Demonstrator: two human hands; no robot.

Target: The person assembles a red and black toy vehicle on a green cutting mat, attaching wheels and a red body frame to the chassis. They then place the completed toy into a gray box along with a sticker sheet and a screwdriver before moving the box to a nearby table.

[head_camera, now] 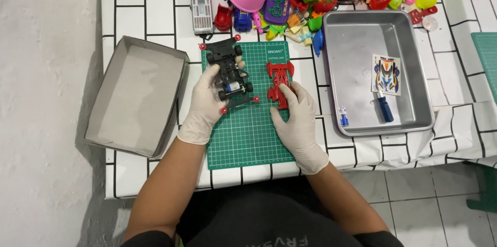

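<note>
Head view, looking down on a green cutting mat at the near edge of a tiled table. Both hands wear pale gloves. The left hand closes around the near left flank of a black toy car chassis, thumb and fingers pinching its side. The chassis lies with its long axis running away from the person, tilted slightly to the left at the far end, so that most of its length extends beyond the fingertips. The right hand rests palm down with its fingers curled over the near end of a red car body shell; whether the fingers truly clamp the shell or merely press on it cannot be told from this angle. The shell's long axis also runs away from the person, roughly parallel to the chassis. The two parts lie side by side and apart, chassis nearer the left hand, shell nearer the right. A grey cardboard box stands beyond the left hand; a metal tray holding a blue-handled screwdriver lies outboard of the right hand.
</note>
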